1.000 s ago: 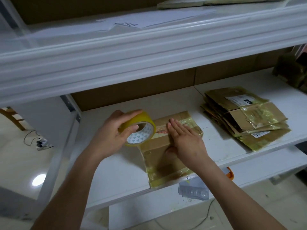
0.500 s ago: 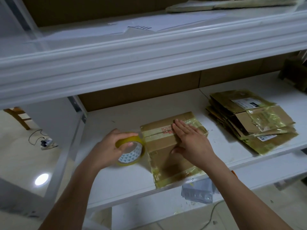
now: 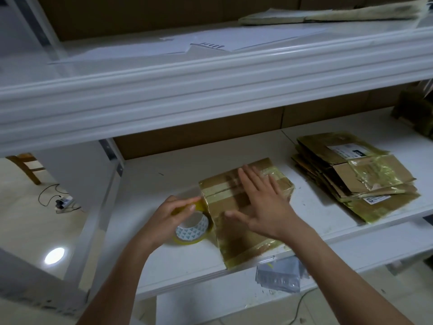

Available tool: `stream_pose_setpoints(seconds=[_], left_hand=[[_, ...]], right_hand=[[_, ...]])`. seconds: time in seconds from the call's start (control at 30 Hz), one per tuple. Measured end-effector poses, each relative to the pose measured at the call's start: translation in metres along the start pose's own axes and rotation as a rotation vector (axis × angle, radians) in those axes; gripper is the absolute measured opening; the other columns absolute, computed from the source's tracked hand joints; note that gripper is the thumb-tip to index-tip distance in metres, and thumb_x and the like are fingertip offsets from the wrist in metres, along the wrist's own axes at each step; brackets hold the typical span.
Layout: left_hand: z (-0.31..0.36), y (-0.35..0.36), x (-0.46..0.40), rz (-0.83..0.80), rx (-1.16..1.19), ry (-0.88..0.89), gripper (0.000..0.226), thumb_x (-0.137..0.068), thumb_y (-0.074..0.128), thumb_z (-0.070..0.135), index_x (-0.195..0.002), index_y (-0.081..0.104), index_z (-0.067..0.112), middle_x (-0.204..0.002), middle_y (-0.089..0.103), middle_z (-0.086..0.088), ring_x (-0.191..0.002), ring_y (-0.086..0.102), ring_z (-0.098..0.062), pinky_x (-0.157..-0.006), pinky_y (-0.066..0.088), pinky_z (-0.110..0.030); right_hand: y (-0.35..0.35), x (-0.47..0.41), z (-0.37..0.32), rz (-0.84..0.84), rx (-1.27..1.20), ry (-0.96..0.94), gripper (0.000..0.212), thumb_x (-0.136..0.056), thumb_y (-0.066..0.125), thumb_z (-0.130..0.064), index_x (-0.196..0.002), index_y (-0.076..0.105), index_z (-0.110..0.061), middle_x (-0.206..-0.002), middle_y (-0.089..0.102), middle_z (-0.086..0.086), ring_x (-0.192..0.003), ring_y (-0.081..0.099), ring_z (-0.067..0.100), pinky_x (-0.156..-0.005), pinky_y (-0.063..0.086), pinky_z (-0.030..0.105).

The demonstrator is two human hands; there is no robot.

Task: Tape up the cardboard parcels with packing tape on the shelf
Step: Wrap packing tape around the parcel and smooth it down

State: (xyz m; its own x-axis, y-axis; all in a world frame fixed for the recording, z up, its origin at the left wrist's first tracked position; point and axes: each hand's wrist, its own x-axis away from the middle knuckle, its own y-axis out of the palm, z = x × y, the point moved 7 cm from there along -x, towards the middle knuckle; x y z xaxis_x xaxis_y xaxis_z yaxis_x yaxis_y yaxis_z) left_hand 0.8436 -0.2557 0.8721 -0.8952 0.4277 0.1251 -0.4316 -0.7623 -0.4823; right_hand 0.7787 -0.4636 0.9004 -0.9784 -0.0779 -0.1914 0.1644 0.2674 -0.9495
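White shelf (image 3: 164,261) — stack of taped parcels (image 3: 356,174) right; left hand (image 3: 164,219) grips tape roll (image 3: 193,228); right hand (image 3: 262,202) flat on parcel (image 3: 246,245).

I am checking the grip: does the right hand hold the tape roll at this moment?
No, the left hand grips the tape roll, while the right hand lies flat on the parcel.

The left hand (image 3: 166,219) grips the yellow tape roll (image 3: 193,227) on the white shelf (image 3: 164,261), touching the cardboard parcel (image 3: 243,207) at its 9 o'clock side. The right hand (image 3: 264,205) lies flat with straight fingers on the parcel. A stack of taped parcels (image 3: 356,174) is at 3 o'clock, well apart.
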Motion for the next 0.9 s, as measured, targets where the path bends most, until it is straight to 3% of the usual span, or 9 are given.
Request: stream_pose_setpoints(seconds=[0.1,0.2,0.3,0.37,0.47,0.57,0.7,0.8,0.9], left_hand=[[0.003,-0.002,0.002,0.047,0.136,-0.038,0.029,-0.102,0.044,0.035,-0.111,0.071,0.037,-0.100,0.059,0.006,-0.099,0.060,-0.007,-0.089,0.044,-0.023],[0.006,0.001,0.003,0.036,0.197,-0.051,0.023,-0.099,0.054,0.026,-0.107,0.074,0.033,-0.095,0.074,0.013,-0.089,0.067,-0.001,-0.074,0.052,-0.017],[0.003,0.013,0.005,0.026,0.329,-0.086,0.021,-0.093,0.064,0.019,-0.110,0.073,0.027,-0.101,0.076,0.006,-0.087,0.071,-0.008,-0.075,0.056,-0.022],[-0.003,0.021,0.004,0.068,0.440,-0.140,0.023,-0.090,0.068,0.019,-0.112,0.069,0.023,-0.103,0.075,-0.002,-0.085,0.071,-0.018,-0.076,0.056,-0.029],[-0.017,0.022,0.002,0.114,0.494,-0.225,0.036,-0.080,0.075,0.029,-0.112,0.063,0.018,-0.104,0.073,-0.010,-0.092,0.069,-0.029,-0.084,0.056,-0.041],[-0.018,0.032,0.001,0.043,0.527,-0.242,0.038,-0.078,0.074,0.033,-0.108,0.067,0.011,-0.100,0.075,-0.012,-0.091,0.071,-0.025,-0.077,0.057,-0.036],[-0.022,0.052,-0.004,0.017,0.478,-0.315,0.044,-0.075,0.077,0.035,-0.105,0.067,0.005,-0.095,0.075,-0.013,-0.087,0.072,-0.027,-0.066,0.056,-0.030],[-0.025,0.059,-0.007,0.045,0.489,-0.307,0.039,-0.077,0.076,0.036,-0.107,0.067,0.013,-0.098,0.076,-0.009,-0.089,0.073,-0.025,-0.068,0.056,-0.031],[-0.026,0.064,-0.001,0.054,0.529,-0.264,0.030,-0.084,0.071,0.036,-0.106,0.069,0.017,-0.099,0.075,-0.008,-0.088,0.073,-0.027,-0.071,0.059,-0.037]], right_hand=[[0.008,0.003,-0.031,0.087,-0.069,-0.074,0.097,-0.082,-0.002,-0.081,-0.153,0.025,-0.020,-0.161,0.019,-0.003,-0.148,0.013,0.012,-0.120,-0.006,0.035],[0.014,-0.011,-0.011,0.081,-0.210,-0.084,0.087,-0.087,0.005,-0.079,-0.139,0.049,-0.024,-0.149,0.043,-0.007,-0.138,0.033,0.007,-0.120,0.006,0.033],[0.003,-0.030,0.010,0.067,-0.348,-0.071,0.066,-0.090,0.022,-0.070,-0.123,0.061,-0.029,-0.139,0.053,-0.012,-0.131,0.041,0.004,-0.119,0.015,0.040],[-0.002,-0.036,0.005,0.065,-0.329,-0.045,0.068,-0.087,0.021,-0.073,-0.118,0.062,-0.028,-0.136,0.056,-0.009,-0.130,0.045,0.009,-0.120,0.012,0.043],[0.012,-0.032,-0.014,0.093,-0.179,-0.045,0.089,-0.080,0.023,-0.084,-0.131,0.052,-0.018,-0.144,0.050,0.000,-0.136,0.040,0.016,-0.122,0.005,0.043],[0.021,-0.035,-0.009,0.143,-0.240,-0.094,0.079,-0.075,0.043,-0.075,-0.124,0.057,-0.016,-0.144,0.050,0.001,-0.135,0.042,0.016,-0.121,0.007,0.037],[0.018,-0.049,0.003,0.066,-0.376,-0.175,0.072,-0.069,0.056,-0.068,-0.122,0.058,-0.018,-0.144,0.050,-0.006,-0.134,0.042,0.009,-0.122,0.006,0.038],[0.019,-0.054,0.006,0.041,-0.401,-0.180,0.077,-0.066,0.060,-0.069,-0.126,0.056,-0.020,-0.142,0.051,-0.009,-0.135,0.041,0.007,-0.116,-0.004,0.025],[0.015,-0.051,0.006,0.046,-0.378,-0.176,0.074,-0.074,0.068,-0.058,-0.135,0.050,-0.019,-0.144,0.049,-0.008,-0.140,0.034,0.010,-0.119,-0.006,0.030]])
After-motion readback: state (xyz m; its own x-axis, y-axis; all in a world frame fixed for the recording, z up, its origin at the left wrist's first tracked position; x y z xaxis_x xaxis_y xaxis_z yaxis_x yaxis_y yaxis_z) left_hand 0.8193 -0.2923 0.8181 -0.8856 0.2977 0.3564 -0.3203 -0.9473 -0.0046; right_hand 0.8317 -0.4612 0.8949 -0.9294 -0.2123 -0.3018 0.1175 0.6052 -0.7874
